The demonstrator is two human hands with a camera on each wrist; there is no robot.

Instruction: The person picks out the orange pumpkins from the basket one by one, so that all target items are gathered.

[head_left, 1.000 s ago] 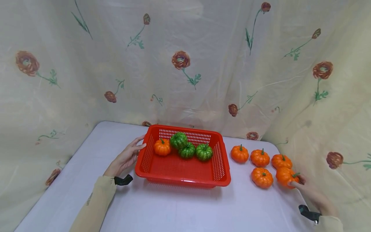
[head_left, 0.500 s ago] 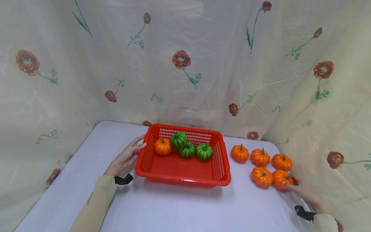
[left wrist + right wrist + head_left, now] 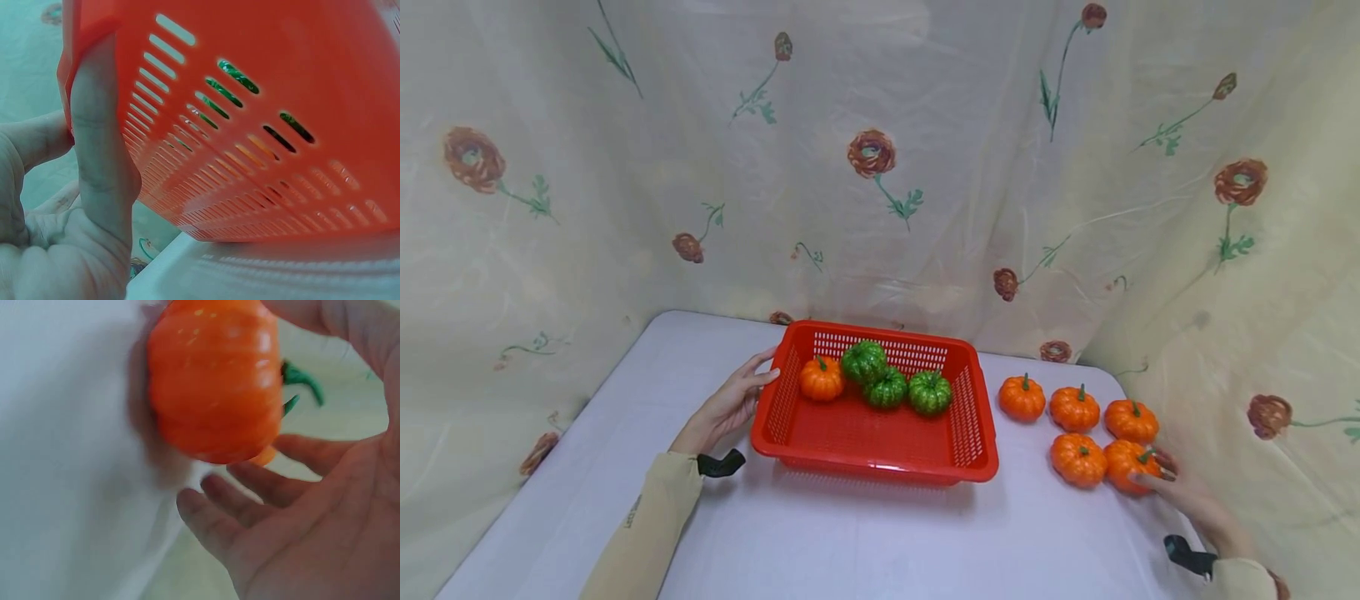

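A red plastic basket stands mid-table. My left hand grips its left rim, one digit lying against the slotted wall in the left wrist view. Inside sit an orange toy pumpkin and three green ones, one green pumpkin resting higher than the others. At the right, my right hand is at the front-right orange pumpkin, which sits on the table. Its thumb is at the pumpkin's edge and its fingers are spread loosely beside it in the right wrist view.
Several more orange pumpkins stand close together right of the basket, among them the front one and the back-left one. A flowered curtain hangs behind and beside the white table.
The right hand has moved the front-right pumpkin slightly left and down onto the table beside its neighbour, and its fingers have loosened. The left hand and basket stay put.
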